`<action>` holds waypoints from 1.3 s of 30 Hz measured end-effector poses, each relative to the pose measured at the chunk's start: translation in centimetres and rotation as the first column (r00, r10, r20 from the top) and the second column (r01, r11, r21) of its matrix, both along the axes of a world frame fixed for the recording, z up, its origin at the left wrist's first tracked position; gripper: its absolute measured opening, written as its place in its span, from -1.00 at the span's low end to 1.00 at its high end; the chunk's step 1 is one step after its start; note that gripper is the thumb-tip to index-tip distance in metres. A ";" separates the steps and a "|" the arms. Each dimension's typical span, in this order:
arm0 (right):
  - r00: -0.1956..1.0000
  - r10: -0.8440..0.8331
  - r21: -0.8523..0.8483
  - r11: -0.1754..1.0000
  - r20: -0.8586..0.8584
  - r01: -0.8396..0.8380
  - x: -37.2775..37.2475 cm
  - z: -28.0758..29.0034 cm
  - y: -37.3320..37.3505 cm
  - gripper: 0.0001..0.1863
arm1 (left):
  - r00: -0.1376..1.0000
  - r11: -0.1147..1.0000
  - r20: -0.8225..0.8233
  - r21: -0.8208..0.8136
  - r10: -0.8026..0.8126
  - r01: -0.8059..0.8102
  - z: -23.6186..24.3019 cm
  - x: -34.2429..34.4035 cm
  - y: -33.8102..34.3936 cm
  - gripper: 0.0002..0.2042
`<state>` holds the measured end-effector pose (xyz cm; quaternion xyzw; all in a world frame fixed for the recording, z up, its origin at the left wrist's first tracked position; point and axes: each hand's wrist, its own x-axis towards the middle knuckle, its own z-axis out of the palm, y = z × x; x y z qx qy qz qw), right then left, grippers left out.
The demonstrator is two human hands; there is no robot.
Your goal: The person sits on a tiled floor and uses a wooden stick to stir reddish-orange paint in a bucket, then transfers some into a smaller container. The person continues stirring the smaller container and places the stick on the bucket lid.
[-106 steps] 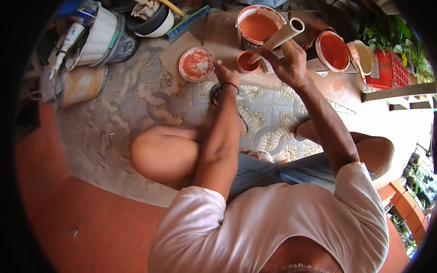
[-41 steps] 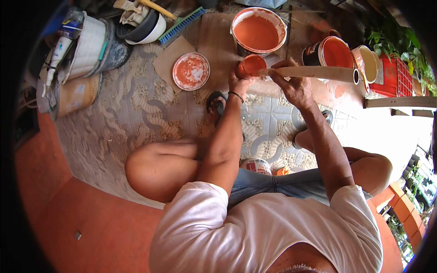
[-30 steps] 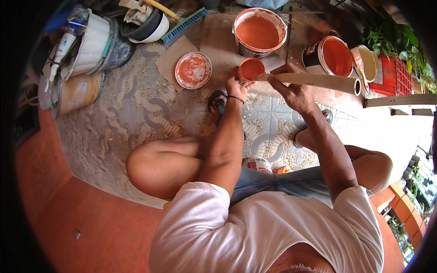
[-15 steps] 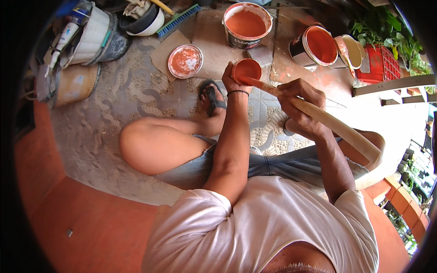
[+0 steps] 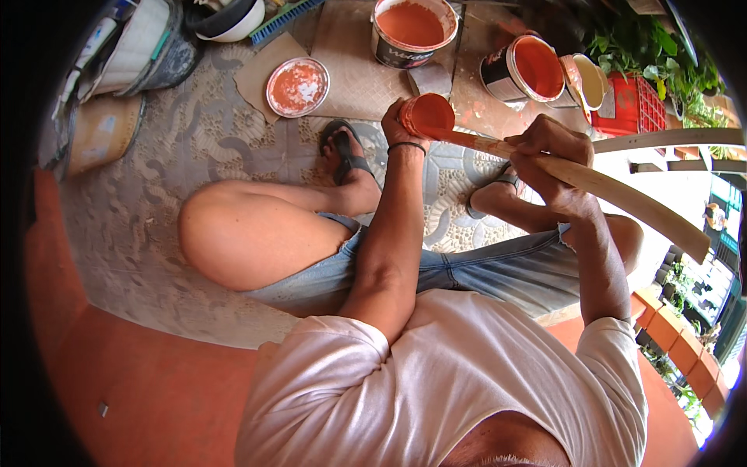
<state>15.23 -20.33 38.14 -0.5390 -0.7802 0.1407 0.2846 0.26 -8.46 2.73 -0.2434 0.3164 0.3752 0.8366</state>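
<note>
My left hand (image 5: 395, 131) is closed around a small cup (image 5: 429, 114) that is coated inside with orange paint. The cup's mouth tilts toward my right. A long, flat wooden stick (image 5: 644, 196) rests in my right hand (image 5: 554, 162), with fingers and thumb wrapped round its middle. Its narrow, paint-stained end reaches into the cup, while the wide end sticks out past my right wrist. Some of the left fingers are hidden behind the cup.
Beyond my hands stand a large bucket of orange paint (image 5: 413, 61), a second paint bucket (image 5: 502, 78) and a cream container (image 5: 589, 81). A paint-smeared lid (image 5: 298, 87) lies on cardboard (image 5: 250, 78). A red crate (image 5: 627, 107) sits right; stacked buckets (image 5: 124, 54) sit left.
My right hand and the stick have moved right, away from my left hand, with the stick's narrow end still at the cup. The whole view has shifted slightly.
</note>
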 end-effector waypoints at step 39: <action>0.968 0.251 -0.396 0.887 -0.018 -0.237 5.2 5.1 6.3 -0.75 | 0.994 0.997 0.072 -0.016 -0.077 0.078 2.6 2.0 0.1 -0.55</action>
